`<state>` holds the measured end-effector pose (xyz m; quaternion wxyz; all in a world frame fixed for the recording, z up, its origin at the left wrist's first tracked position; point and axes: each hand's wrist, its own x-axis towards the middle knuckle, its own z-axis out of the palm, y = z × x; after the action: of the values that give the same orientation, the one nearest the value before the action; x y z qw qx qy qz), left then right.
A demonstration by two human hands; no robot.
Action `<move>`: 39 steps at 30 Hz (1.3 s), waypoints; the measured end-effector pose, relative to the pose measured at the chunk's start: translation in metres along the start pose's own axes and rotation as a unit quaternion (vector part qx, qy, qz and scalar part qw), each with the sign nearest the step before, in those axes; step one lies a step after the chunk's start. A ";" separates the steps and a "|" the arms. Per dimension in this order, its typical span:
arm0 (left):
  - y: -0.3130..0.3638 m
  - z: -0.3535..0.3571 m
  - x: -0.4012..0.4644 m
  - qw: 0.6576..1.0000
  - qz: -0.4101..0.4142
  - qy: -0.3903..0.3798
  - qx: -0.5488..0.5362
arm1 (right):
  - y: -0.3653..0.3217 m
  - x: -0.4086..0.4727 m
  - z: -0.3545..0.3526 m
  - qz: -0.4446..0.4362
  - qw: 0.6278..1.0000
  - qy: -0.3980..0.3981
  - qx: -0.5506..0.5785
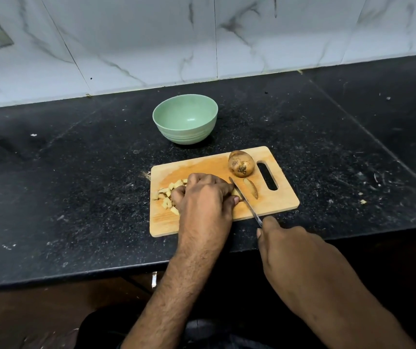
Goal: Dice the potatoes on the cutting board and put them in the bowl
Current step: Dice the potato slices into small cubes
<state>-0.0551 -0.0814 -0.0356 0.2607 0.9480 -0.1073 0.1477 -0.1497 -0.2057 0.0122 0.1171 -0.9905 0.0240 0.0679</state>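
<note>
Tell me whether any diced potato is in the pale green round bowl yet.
No, the pale green round bowl is empty; the diced potato pieces lie on the wooden cutting board.

Wooden cutting board [285,197] flat on black desk [76,172]. Diced potato pieces [168,197] piled at its left end, one wedge [251,188] mid-right, whole unpeeled potato [241,163] by the handle slot. Green bowl [185,122] upright behind board, nothing inside.

The left hand [203,195] covers the potato piece under it, the right hand [287,250] hides the knife [246,201] handle.
</note>
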 end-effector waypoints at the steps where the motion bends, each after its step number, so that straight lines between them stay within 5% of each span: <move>1: 0.000 0.000 0.000 1.000 0.001 -0.001 0.001 | 0.000 0.003 0.001 0.001 1.000 -0.002 0.002; 18: -0.003 0.003 -0.003 0.997 -0.044 0.030 -0.059 | 0.029 -0.033 -0.009 0.024 0.995 -0.099 0.022; 28: -0.007 0.003 -0.006 0.996 -0.032 0.045 -0.063 | 0.012 -0.014 -0.012 0.005 1.000 0.019 0.022; 39: -0.007 0.006 -0.004 0.997 -0.029 0.046 -0.062 | 0.004 0.006 0.002 -0.005 0.999 0.011 -0.043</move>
<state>-0.0559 -0.0782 -0.0448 0.3277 0.9250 -0.0764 0.1767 -0.1439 -0.2098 0.0086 0.0745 -0.9954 0.0173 0.0577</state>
